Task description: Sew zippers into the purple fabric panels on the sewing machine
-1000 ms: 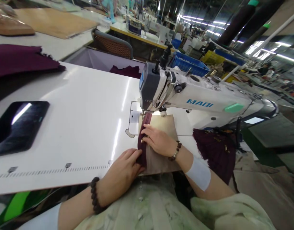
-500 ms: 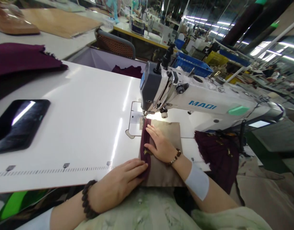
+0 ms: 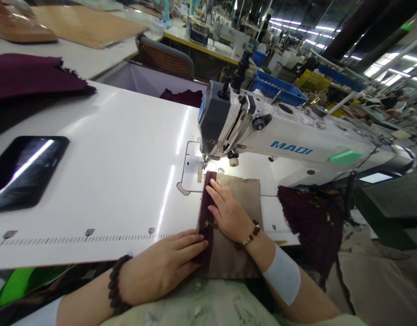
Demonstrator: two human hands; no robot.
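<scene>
A tan fabric piece (image 3: 244, 203) lies on the white sewing table (image 3: 120, 172) in front of the needle of a white sewing machine (image 3: 279, 136). A maroon zipper strip (image 3: 207, 213) with a brass pull runs along its left edge. My right hand (image 3: 228, 210) lies flat with fingers stretched out on the tan fabric beside the zipper. My left hand (image 3: 164, 267) rests flat at the table's near edge, fingertips pressing the strip's lower end.
A black phone (image 3: 23, 170) lies at the left. Maroon cloth (image 3: 31, 77) sits at the far left and a maroon pile (image 3: 310, 222) hangs right of the machine. A ruler scale (image 3: 75, 235) runs along the table front. Blue crates (image 3: 276, 88) stand behind.
The fabric and zipper strip have slid back toward me, away from the needle. Both hands moved with it, and the left hand flattened out.
</scene>
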